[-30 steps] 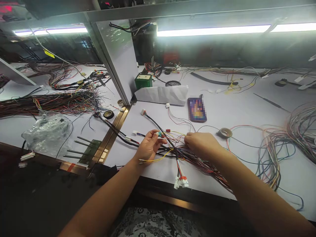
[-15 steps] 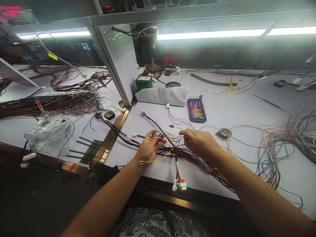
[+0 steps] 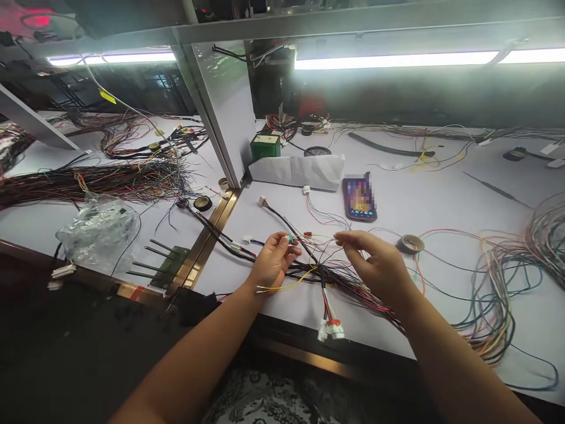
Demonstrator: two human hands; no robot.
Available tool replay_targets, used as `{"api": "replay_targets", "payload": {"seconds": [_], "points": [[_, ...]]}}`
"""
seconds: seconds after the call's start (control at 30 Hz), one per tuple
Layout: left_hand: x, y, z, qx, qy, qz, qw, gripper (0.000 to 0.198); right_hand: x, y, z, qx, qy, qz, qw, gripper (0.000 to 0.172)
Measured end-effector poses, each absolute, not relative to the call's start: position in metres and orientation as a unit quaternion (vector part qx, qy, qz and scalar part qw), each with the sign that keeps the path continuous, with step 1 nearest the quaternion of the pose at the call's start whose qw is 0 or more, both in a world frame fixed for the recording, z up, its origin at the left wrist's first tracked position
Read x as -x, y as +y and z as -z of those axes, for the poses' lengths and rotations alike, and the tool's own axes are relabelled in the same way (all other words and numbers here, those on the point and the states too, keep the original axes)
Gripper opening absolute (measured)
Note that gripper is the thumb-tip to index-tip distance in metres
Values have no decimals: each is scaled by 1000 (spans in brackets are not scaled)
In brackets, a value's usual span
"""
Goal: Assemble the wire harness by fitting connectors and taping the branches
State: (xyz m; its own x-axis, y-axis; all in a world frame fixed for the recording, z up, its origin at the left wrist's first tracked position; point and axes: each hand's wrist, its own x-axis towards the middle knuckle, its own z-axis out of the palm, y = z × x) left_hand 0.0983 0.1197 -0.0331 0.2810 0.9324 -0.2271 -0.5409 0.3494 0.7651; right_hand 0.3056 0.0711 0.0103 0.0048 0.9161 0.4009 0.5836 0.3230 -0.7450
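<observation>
My left hand is closed on a small teal connector, pinched between thumb and fingers, with thin wires leading off its right side. To its right, my right hand pinches a thin wire at its fingertips; the exact grip is too small to make out. A small red connector lies between the hands. Below them runs a wire harness with black-sleeved branches. Two bare-ended yellow wires cross in front of my left wrist. White connectors hang over the bench's front edge.
A phone lies behind the hands, near a white wrapped bundle and a green box. A tape roll sits right, beside coiled wires. At left are a plastic bag and a pegged green plate.
My right hand has drawn a little to the right, its fingers straighter than before. The red connector has dropped slightly. My left hand keeps the teal connector, and the view has shifted left.
</observation>
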Motion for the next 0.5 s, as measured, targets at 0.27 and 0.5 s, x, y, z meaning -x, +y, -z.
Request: {"api": "replay_targets", "payload": {"seconds": [0.27,0.5], "points": [[-99,119,30,-291,312,-490,760,23,-261,75,-15,477,-685,-344,430,25],[-96,121,31,-310,307,-460,773,25,-256,95,-2,536,-722,-188,396,10]]}}
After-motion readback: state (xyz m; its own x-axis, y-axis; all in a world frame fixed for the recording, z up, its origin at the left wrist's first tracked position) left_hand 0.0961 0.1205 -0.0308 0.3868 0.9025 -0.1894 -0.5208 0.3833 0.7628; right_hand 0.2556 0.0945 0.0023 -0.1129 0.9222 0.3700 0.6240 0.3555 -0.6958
